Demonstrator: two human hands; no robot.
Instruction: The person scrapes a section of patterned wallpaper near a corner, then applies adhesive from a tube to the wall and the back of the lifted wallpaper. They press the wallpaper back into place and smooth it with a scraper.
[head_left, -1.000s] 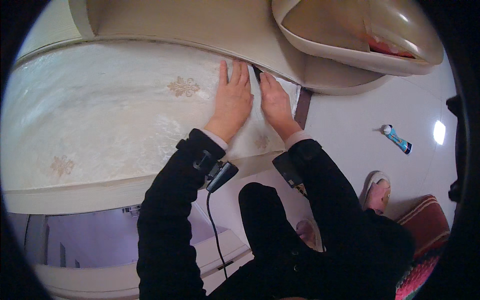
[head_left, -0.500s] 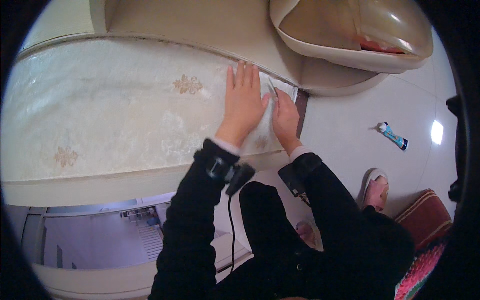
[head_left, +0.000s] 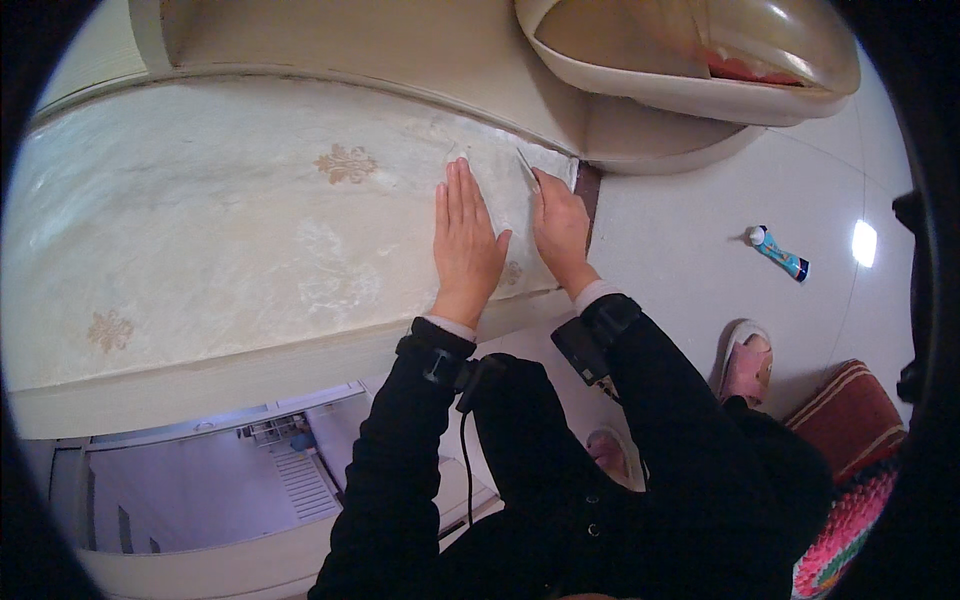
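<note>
Both hands have slid a bit further along the cloth since a moment ago, and the right one has curled in closer to the corner. The left hand (head_left: 465, 245) lies flat and open, fingers together and pointing away from the body, palm pressed down on the pale tablecloth (head_left: 230, 230). The right hand (head_left: 560, 222) sits just beside it, fingers bent and pressing on the cloth near its corner fold (head_left: 535, 165) (can't tell if it's actually pinching the fabric or just pushing it down). Both wrists wear dark bands, and a black cable (head_left: 463, 470) hangs from the left one. The cloth is cream with faint gold flower emblems (head_left: 346, 163) and covers a long surface whose front edge (head_left: 200, 375) runs just below the hands. Past the corner is a beige curved seat (head_left: 690, 75) with something red in it. On the light tiled floor (head_left: 690, 250) to the right lies a small blue-and-white tube (head_left: 778, 252), well apart from the hands, with a pink slipper (head_left: 745, 360) and a striped red mat (head_left: 850, 420) nearer the person's feet.
</note>
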